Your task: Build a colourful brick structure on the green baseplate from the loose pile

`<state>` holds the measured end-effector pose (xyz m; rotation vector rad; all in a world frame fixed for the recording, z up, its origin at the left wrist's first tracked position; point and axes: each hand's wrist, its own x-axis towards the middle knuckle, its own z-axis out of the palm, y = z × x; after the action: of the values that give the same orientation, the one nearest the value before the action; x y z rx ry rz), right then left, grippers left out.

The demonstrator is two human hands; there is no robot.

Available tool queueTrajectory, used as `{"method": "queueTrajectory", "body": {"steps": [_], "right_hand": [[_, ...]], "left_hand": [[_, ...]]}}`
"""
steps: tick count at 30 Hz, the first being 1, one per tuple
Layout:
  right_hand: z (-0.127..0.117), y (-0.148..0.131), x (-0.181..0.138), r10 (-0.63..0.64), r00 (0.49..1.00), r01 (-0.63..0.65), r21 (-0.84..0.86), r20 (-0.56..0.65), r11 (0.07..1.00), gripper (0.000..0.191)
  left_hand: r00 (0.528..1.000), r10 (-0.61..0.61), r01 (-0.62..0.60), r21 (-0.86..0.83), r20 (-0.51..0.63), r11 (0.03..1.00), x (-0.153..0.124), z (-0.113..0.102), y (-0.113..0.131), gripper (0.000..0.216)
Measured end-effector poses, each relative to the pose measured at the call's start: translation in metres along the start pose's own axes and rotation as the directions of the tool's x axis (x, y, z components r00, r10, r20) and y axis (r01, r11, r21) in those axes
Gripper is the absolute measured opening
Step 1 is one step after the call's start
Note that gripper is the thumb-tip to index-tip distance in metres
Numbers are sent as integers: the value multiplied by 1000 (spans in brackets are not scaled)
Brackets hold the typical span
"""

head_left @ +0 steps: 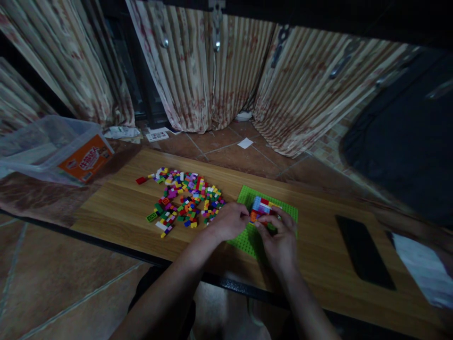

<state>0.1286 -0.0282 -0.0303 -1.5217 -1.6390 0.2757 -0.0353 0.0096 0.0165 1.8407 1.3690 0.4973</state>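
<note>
A block of joined toy bricks [261,206], in blue, red, white and orange, stands on the green studded baseplate [244,241]. My right hand [281,236] curls around the near right side of this structure, its thumb and fingertips against the bricks. At the structure's left side is my left hand [231,221], with its fingers bent inward and closed. Whatever lies between the left fingertips is hidden. The hands partly cover the baseplate and the near bricks.
Many loose bricks [191,196] lie spread left of the baseplate on the wooden table [116,203]. A black flat slab [364,250] lies at the right, beside white paper [424,269]. A clear plastic bin [46,141] stands far left. Striped curtains [198,71] hang behind.
</note>
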Motion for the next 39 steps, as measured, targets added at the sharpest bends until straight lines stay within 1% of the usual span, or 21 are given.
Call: {"method": "queueTrajectory", "body": {"steps": [4,7,10,12,13,15,17,19,21,22,25,28,30,35,39], "right_hand": [[-4,-1,3,24,999,-24,18,28,1000,14],[-11,0,8,67,998,-67,94,9,993,16],[-17,-1,13,109,988,-90,169,-105,982,19],[-18,-4,15,107,980,-75,185,-166,980,19],[-18,-7,16,96,980,-61,193,-175,979,19],[-15,-16,14,60,986,-25,218,-156,976,17],[-9,-27,11,10,995,12,232,-96,973,15],[-2,-39,6,-51,999,50,231,-1,972,13],[6,-49,2,-115,988,90,227,102,970,14],[10,-54,0,-142,979,107,225,147,969,14],[21,-62,-2,-192,954,140,222,232,965,16],[32,-67,-3,-213,940,157,216,266,964,19],[40,-71,-4,-234,933,188,186,273,965,18],[61,-81,-10,-277,914,278,40,298,960,18],[73,-88,-14,-242,921,280,-86,305,956,17]], "left_hand": [[1000,12,-11,-19,23,1000,-1,-2,0,26],[1000,18,-17,-44,13,999,-2,-5,-1,24],[997,30,-37,-116,-66,993,-1,-11,-5,23],[988,22,-54,-206,-154,977,2,-16,-11,22],[977,11,-67,-259,-213,964,3,-20,-14,22],[935,-30,-106,-357,-354,928,6,-27,-22,22],[862,-91,-153,-427,-498,891,6,-37,-26,22],[784,-173,-185,-490,-597,852,5,-46,-28,22],[718,-245,-216,-543,-652,812,3,-54,-27,21],[696,-268,-232,-561,-667,794,2,-57,-26,21],[659,-293,-277,-586,-693,762,-1,-61,-25,21],[655,-293,-295,-593,-696,749,-2,-61,-26,21],[662,-286,-294,-591,-693,751,-2,-61,-26,20],[685,-290,-267,-601,-668,753,-5,-62,-24,20],[696,-299,-267,-623,-652,736,-6,-62,-23,18]]}}
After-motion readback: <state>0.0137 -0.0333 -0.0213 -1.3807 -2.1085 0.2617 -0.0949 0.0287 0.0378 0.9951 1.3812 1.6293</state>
